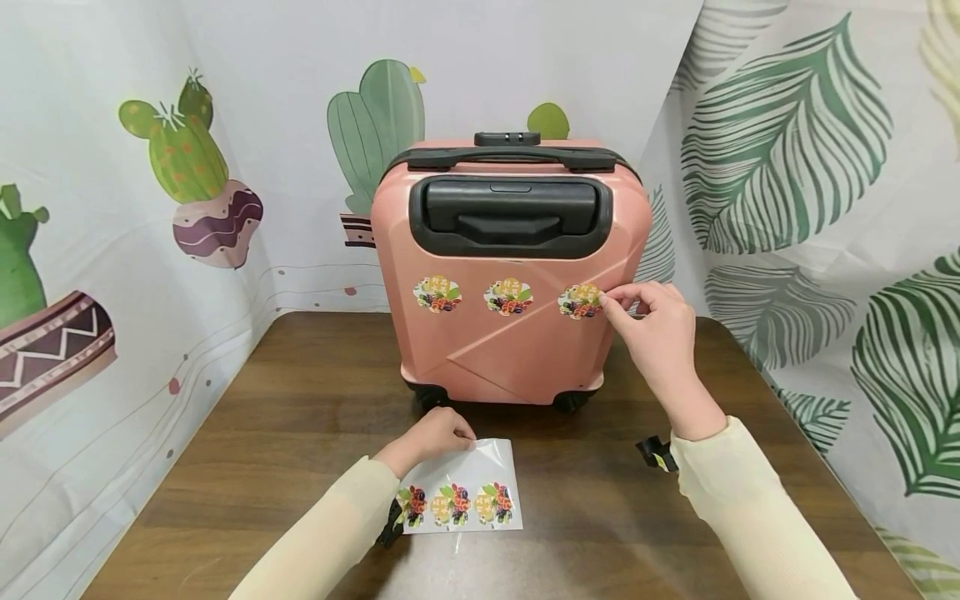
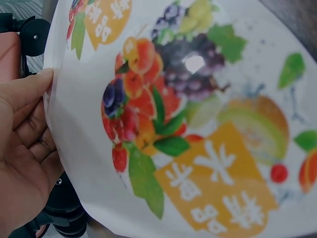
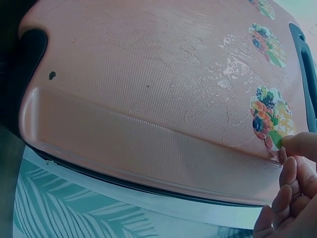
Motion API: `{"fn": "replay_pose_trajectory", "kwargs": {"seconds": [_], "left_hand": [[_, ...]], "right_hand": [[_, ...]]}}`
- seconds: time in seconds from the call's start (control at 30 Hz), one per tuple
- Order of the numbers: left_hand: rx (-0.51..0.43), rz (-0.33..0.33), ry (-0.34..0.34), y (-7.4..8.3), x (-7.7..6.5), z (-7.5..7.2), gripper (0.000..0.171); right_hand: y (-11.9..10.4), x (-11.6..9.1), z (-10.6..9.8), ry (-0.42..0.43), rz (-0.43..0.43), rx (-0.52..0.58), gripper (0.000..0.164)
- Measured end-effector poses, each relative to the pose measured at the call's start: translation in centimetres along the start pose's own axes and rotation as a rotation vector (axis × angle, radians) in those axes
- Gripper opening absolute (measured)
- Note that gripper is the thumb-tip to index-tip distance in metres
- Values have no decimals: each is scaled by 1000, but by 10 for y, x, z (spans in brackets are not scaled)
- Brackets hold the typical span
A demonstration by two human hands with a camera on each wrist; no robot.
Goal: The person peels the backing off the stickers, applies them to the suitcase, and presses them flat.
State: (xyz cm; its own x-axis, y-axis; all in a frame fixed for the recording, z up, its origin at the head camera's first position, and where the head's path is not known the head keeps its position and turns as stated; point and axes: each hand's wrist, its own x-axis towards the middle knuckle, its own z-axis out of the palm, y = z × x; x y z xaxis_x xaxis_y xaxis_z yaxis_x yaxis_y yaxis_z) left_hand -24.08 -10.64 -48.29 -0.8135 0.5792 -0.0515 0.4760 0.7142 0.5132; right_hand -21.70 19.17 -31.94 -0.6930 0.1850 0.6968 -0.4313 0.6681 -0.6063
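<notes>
A: Where is the right sticker (image 1: pixel 578 301) sitting?

B: It is lying against the front face of the pink suitcase (image 1: pixel 517 354), towards the right side. The right hand (image 1: pixel 662 325) is reaching it from the right; thumb and finger are pinching its edge, while the other fingers are curling loosely. Whether its whole back is sticking, I cannot tell

A: Which hand is being nearer?

B: The right one, since it is touching. The left hand (image 1: pixel 435 433) is resting well apart, lower and to the left, and it is pinching an edge of the white sheet (image 1: pixel 491 463) between thumb and fingers

A: How is the long axis going?

B: The sticker is looking nearly round, but its row is running left to right below the black handle (image 1: pixel 512 212), almost level

A: How many are we counting?

B: One suitcase and one sheet. The suitcase is carrying three stickers: left sticker (image 1: pixel 437 295), middle sticker (image 1: pixel 508 297) and right sticker. The sheet is showing three fruit pictures (image 1: pixel 452 505)
</notes>
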Motion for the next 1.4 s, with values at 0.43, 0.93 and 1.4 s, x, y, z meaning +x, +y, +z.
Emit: {"fn": "replay_pose_trajectory", "kwargs": {"seconds": [0.43, 0.93, 1.4], "left_hand": [[12, 0, -4, 2, -1, -2, 9], [-6, 0, -8, 1, 1, -1, 9], [4, 5, 12, 0, 2, 0, 9]], "right_hand": [[3, 0, 4, 22, 6, 14, 11], [5, 1, 5, 42, 7, 17, 13], [3, 0, 4, 27, 17, 19, 13]]}}
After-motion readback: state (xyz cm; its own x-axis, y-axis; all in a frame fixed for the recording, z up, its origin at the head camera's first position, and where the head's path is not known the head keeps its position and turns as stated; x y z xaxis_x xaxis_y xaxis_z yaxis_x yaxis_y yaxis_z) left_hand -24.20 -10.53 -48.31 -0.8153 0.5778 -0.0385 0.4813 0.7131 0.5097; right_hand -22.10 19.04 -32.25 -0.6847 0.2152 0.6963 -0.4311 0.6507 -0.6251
